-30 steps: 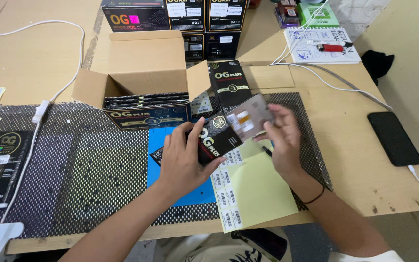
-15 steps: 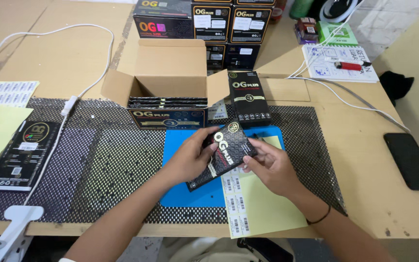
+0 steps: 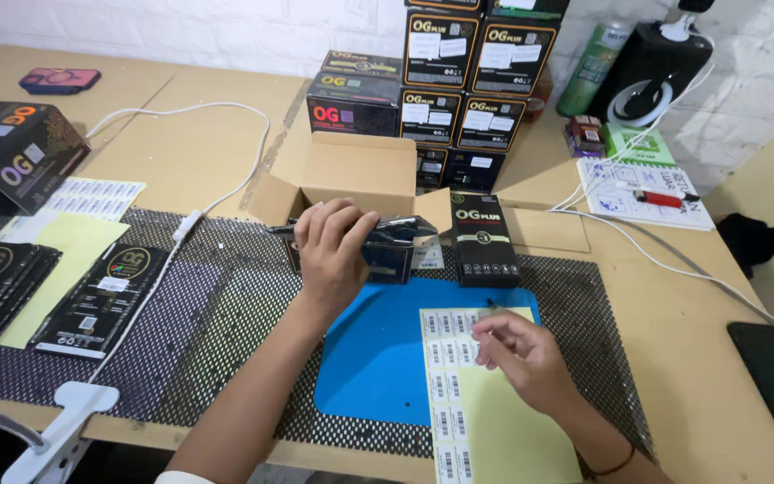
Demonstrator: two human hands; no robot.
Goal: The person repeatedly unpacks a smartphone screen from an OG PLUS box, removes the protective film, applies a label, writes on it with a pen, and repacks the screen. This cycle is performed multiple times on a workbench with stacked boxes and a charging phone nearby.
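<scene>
Packets, flat and black, are what the hands work with, and one flat black packet (image 3: 387, 229) is now at the open cardboard box (image 3: 351, 175) near the middle of the desk (image 3: 208, 152), not over the blue mat as it was a moment ago. Behind the box, a stack of black boxes (image 3: 459, 81) stands at the far edge. A black mesh mat (image 3: 226, 305) covers the near side of the desk, and the blue mat (image 3: 378, 358) lies on top of it. At the near left edge lie more black packets (image 3: 91, 300). A yellow sticker sheet (image 3: 485, 412) lies on the blue mat by the near edge. The left hand (image 3: 333, 255) is closed around the flat black packet and holds it at the front of the cardboard box, so that one looks done and is going in. The right hand (image 3: 517, 354) has let go of the packet and now pinches at a small white sticker (image 3: 481, 333) on the sheet, so it looks like a new sticker comes next.
</scene>
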